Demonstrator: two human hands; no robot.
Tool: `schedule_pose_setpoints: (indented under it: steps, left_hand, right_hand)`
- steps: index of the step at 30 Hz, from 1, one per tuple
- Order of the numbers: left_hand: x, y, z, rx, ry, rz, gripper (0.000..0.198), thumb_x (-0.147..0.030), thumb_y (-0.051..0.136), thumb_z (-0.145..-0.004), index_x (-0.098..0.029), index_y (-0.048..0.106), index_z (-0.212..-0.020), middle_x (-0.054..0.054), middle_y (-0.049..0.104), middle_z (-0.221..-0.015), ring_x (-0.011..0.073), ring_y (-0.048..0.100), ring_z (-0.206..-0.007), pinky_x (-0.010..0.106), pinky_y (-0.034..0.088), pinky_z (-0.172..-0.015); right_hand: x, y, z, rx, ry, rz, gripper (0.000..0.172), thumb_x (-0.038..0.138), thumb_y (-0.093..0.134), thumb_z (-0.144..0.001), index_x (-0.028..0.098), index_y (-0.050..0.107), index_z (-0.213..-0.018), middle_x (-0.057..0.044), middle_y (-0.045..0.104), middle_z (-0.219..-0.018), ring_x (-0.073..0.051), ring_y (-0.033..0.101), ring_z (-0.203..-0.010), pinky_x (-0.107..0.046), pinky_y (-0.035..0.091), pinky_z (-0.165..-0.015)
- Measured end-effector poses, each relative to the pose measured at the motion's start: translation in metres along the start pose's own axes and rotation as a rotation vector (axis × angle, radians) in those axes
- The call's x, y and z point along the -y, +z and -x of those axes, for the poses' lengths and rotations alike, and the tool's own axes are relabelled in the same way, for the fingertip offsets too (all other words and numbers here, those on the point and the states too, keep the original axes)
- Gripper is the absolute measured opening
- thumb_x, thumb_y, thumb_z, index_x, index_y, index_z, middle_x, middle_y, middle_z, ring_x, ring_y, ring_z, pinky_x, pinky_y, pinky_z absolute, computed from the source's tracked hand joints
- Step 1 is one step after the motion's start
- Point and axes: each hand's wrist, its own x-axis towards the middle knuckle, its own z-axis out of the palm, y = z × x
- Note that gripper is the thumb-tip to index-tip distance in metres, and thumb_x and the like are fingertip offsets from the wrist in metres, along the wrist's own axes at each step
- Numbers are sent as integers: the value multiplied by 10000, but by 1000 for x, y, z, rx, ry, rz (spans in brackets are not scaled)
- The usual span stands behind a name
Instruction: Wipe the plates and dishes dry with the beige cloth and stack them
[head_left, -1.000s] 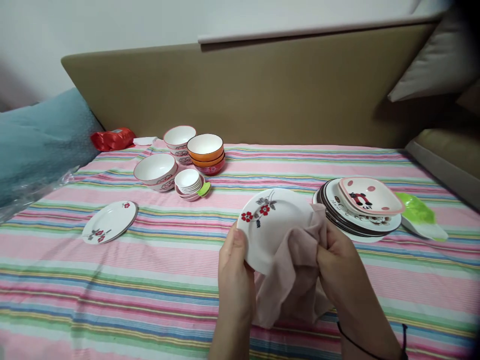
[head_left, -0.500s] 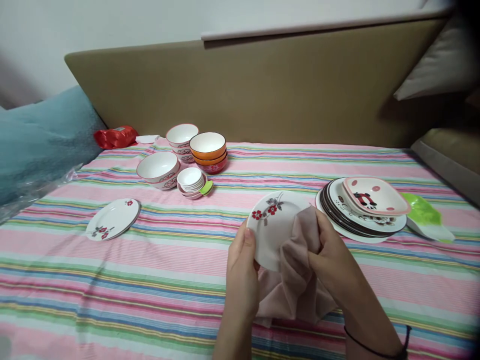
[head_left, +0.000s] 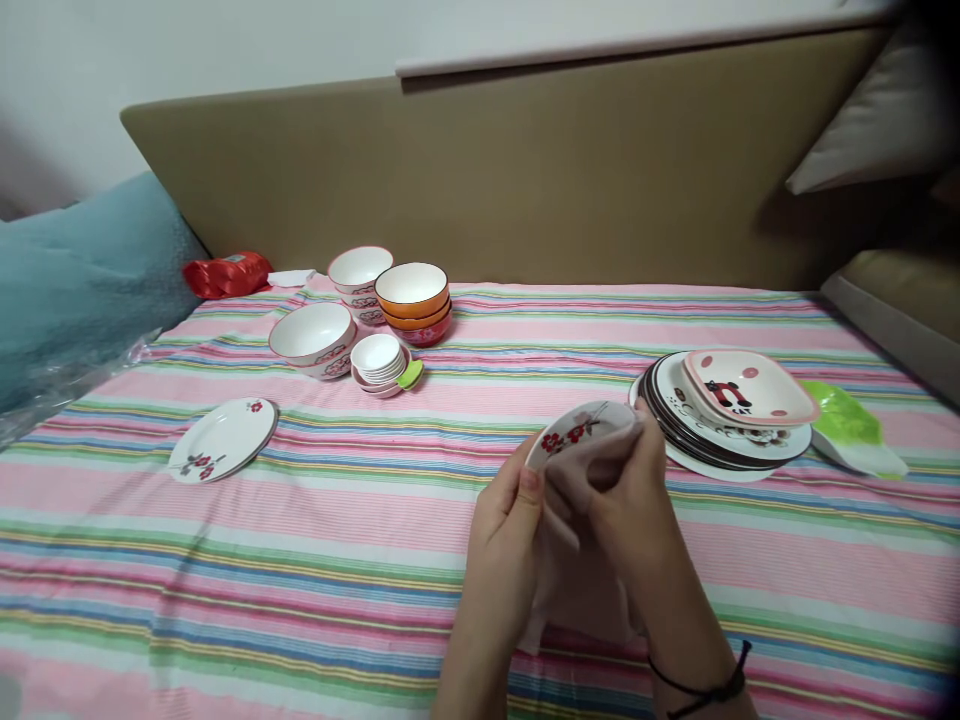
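Note:
A white plate with red and grey flowers (head_left: 566, 440) is tilted up above the striped bedspread. My left hand (head_left: 510, 510) grips its left edge, thumb on the front. With my right hand (head_left: 634, 500) I clasp a greyish-pink cloth (head_left: 585, 570) around the plate's right rim. The cloth covers much of the plate's face and hangs below it. Two or so matching flowered plates (head_left: 225, 440) lie stacked at the left. Right of my hands stands a pile of plates (head_left: 675, 400), topped by a pink-rimmed square bowl (head_left: 754, 388).
Several red-rimmed bowls (head_left: 311, 335), orange bowls (head_left: 412, 290) and small white dishes (head_left: 377, 355) stand at the back left. A green leaf-shaped dish (head_left: 847, 425) lies at the right. A brown headboard (head_left: 525, 180) rises behind; a blue cushion (head_left: 82, 280) sits at left.
The plate has tipped so its face shows more edge-on. My right hand has moved left and slightly up with the cloth, now over the rim; my left hand has shifted right.

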Motion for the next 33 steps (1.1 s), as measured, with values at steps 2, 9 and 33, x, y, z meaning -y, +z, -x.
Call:
schedule_pose_setpoints:
  steps: [2, 9, 33]
  left_hand:
    - [0, -1, 0, -48, 34, 39, 360, -422, 599, -865, -195, 684, -1132, 88, 676, -1143, 278, 593, -1108, 353, 463, -948]
    - [-1, 1, -3, -264, 52, 321, 337, -360, 629, -846, -177, 668, -1126, 99, 678, -1131, 254, 612, -1091, 312, 521, -869]
    - [-14, -5, -8, -443, 166, 481, 317, -318, 496, -937, -196, 617, -1204, 91, 661, -1171, 225, 609, -1106, 355, 481, -973]
  right_hand:
    - [-3, -4, -2, 94, -16, 26, 1178, 359, 788, -528, 185, 118, -1482, -181, 274, -1484, -336, 313, -1347, -476, 356, -1041]
    - [2, -12, -3, 36, -39, 24, 770, 386, 620, -772, 218, 271, -1437, -142, 547, -1294, -299, 557, -1147, -456, 475, -902]
    - [10, 28, 15, 379, -413, 62, 536, 320, 406, -950, 220, 305, -1468, -35, 325, -1519, -218, 208, -1425, -465, 221, -1161]
